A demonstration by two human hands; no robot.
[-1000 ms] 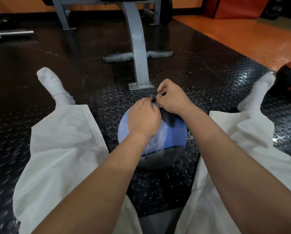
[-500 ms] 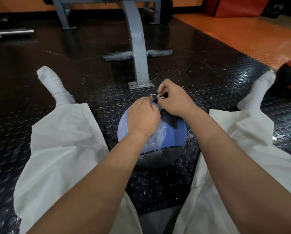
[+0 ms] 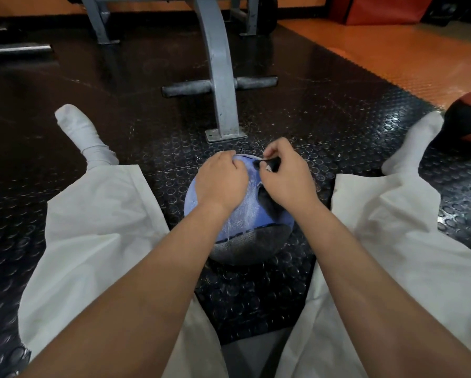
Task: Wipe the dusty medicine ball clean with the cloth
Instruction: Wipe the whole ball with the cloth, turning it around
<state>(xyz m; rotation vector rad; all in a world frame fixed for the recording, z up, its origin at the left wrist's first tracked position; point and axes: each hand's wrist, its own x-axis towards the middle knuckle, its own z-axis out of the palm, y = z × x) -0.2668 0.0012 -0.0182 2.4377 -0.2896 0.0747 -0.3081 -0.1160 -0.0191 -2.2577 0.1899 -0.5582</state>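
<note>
**Ball between the knees, cloth draped over it, both hands on top**

Nearest: two bare forearms run in from the bottom edge, elbows cut off. White trousers [image 3: 92, 227] spread to either side, legs splayed, lower edge out of frame.

Between the legs, black studded rubber matting [image 3: 256, 301], shiny, with scuffs. The medicine ball [image 3: 250, 246] sits on it. Only its near lower part shows, dark and greyed with dust. The rest is under a blue cloth [image 3: 242, 216] with a dark stripe along its near hem.

Left hand [image 3: 220, 184]: knuckles up on the crown of the ball, fingers curled down over the cloth and gripping it, tips hidden on the far side.

Right hand [image 3: 286, 178]: just beside the left, thumb and forefinger pinching a dark fold with a white fleck. It looks like part of the cloth but is too small to be sure.

Farther: white socks [image 3: 84, 132], toes pointing away. Grey steel bench frame [image 3: 218, 64], foot bolted, top cut off. Far right, a red-and-black ball [image 3: 469, 118], half out of frame. Beyond the matting, orange floor [image 3: 392, 50].
</note>
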